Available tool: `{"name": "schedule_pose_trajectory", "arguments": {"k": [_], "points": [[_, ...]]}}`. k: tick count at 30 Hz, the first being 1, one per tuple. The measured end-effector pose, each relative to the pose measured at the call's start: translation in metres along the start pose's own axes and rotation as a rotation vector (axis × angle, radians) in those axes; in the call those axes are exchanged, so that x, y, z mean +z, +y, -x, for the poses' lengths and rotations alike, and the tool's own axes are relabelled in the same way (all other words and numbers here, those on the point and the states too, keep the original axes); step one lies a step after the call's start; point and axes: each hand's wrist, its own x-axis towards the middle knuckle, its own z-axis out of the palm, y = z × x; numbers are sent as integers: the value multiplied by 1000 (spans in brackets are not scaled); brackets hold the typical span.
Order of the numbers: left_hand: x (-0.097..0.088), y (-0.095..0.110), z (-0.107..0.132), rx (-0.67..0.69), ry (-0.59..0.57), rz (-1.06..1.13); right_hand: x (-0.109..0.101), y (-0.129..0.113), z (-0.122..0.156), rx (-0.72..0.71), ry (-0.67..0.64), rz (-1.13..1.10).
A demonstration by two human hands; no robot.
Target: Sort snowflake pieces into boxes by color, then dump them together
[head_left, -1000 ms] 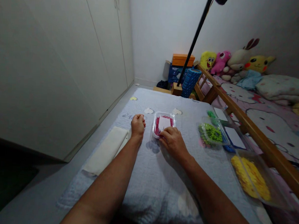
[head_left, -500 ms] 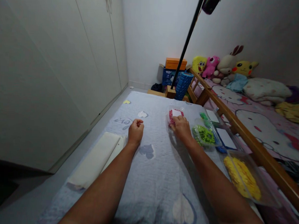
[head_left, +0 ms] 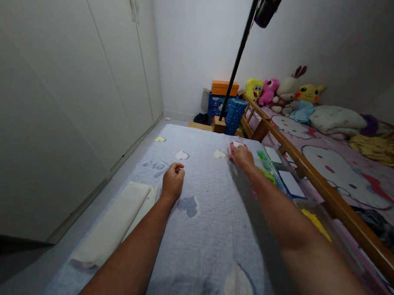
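My right hand (head_left: 242, 158) grips a small clear plastic box (head_left: 233, 145) with pinkish-red contents and a white label on top. The box is near the far right of the bed-like surface, partly hidden by my fingers. My left hand (head_left: 173, 181) hovers over or rests on the pale blue cloth (head_left: 210, 217), fingers curled in with nothing visible in them. Beside my left forearm lies a folded cream cloth (head_left: 111, 226). Under and beyond my right forearm are clear boxes with green pieces (head_left: 269, 174), a blue-edged box (head_left: 292, 184) and a box of yellow pieces (head_left: 316, 222).
A wooden bed rail (head_left: 300, 165) runs along the right side, with plush toys (head_left: 289, 90) behind it. White cupboard doors (head_left: 71, 94) stand on the left. At the far end are a black pole (head_left: 236, 62), a blue foam roller (head_left: 235, 116) and an orange box (head_left: 225, 88).
My right hand has pushed the red box farther away and toward the boxes at right, and my forearm now covers more of the green and yellow boxes. My left hand remains curled.
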Motion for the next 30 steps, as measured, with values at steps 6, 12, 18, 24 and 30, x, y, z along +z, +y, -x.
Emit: {"name": "schedule_pose_trajectory", "arguments": {"k": [6, 12, 18, 24, 30], "points": [[-1, 2, 1, 8, -10, -11, -6, 31, -18, 83, -74, 26], [0, 1, 1, -4, -11, -7, -6, 59, -24, 112, -86, 21], [-1, 3, 1, -11, -18, -5, 0, 80, -26, 127, -64, 33], [0, 1, 1, 6, -11, -6, 1, 83, -23, 131, -93, -2], [0, -2, -1, 14, -17, -4, -2, 82, -23, 134, -108, 2]]}}
